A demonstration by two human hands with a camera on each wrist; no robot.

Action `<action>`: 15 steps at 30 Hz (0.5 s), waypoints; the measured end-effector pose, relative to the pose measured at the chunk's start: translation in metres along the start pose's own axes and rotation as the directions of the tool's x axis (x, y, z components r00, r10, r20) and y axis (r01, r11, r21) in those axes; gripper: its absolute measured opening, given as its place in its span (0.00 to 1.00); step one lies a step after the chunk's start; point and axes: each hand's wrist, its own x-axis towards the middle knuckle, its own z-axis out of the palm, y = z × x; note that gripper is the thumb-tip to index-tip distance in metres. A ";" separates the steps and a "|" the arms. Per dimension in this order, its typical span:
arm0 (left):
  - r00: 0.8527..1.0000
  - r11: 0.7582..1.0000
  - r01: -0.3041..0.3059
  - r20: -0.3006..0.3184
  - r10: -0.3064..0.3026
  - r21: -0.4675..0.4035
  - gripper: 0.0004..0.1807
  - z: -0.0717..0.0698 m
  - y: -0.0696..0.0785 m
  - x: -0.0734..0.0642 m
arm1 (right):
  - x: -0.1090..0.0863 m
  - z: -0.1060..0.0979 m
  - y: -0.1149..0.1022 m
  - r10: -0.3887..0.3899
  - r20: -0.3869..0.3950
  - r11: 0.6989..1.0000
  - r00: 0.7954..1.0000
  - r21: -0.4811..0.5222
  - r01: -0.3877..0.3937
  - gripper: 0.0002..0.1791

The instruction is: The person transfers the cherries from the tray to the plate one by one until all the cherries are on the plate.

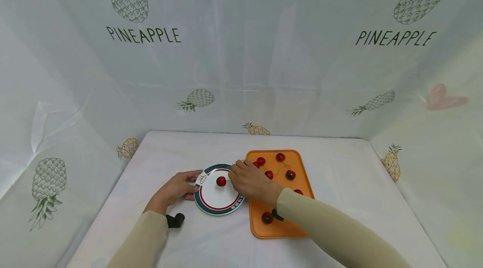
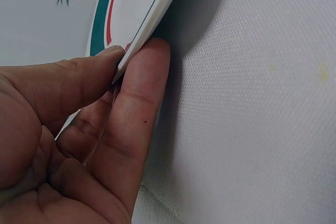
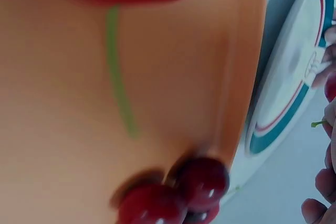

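Observation:
My left hand (image 1: 176, 189) pinches the left rim of a round white plate (image 1: 211, 200), which has a teal border and a red ring. Thumb on top and fingers beneath show in the left wrist view, where the plate (image 2: 137, 3) is tilted off the white cloth. Over the plate's right side, my right hand (image 1: 250, 179) pinches the thin stem of a red cherry (image 1: 221, 181). That cherry (image 3: 331, 86) hangs above the plate's white middle in the right wrist view, and the green stem end (image 3: 317, 124) pokes out by the fingers.
An orange tray (image 1: 260, 230) lies right of the plate, partly under my right forearm. Several cherries are on it, among them a dark one (image 1: 267, 217) near the front and a red one (image 1: 280, 157) at the back. White cloth (image 1: 351, 175) covers the table; pineapple-print curtains (image 1: 234, 50) surround it.

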 end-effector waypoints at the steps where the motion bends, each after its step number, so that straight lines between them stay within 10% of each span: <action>1: 1.000 1.000 -0.002 0.000 0.002 0.002 0.37 0.000 0.000 0.000 | 0.004 0.001 -0.002 -0.006 0.006 1.000 1.000 -0.001 0.006 0.14; 15: 1.000 1.000 0.001 0.002 -0.001 -0.004 0.37 -0.002 -0.002 0.001 | 0.041 0.011 -0.029 -0.042 0.053 0.999 0.998 0.003 0.042 0.22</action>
